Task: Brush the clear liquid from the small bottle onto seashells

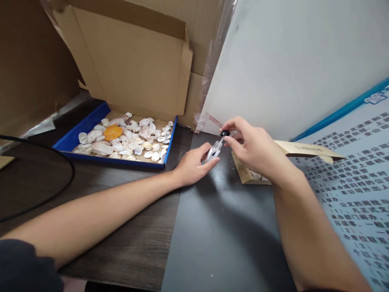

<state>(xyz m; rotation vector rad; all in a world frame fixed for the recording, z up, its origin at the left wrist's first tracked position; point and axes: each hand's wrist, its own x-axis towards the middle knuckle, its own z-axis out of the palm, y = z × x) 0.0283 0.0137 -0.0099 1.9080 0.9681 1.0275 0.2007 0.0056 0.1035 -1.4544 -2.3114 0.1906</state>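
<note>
My left hand (193,165) is wrapped round a small clear bottle (214,150) with something whitish in it, tilted up toward the right. Just above its neck, my right hand (258,148) pinches a black cap (225,133) between thumb and fingers. A thin pale stem runs down from the cap toward the bottle's mouth; whether its tip is still inside I cannot tell. Both hands are over a grey mat (209,239). Left of them stands a blue-sided box (121,161) of many white and pinkish shells, with one orange scallop shell (112,132) among them.
The box's cardboard lid (133,56) stands raised behind the shells. Partly behind my right wrist is a smaller cardboard box (241,169) with shells. A black cable (73,172) loops across the dark wooden table (133,239). A printed poster (358,170) leans at the right.
</note>
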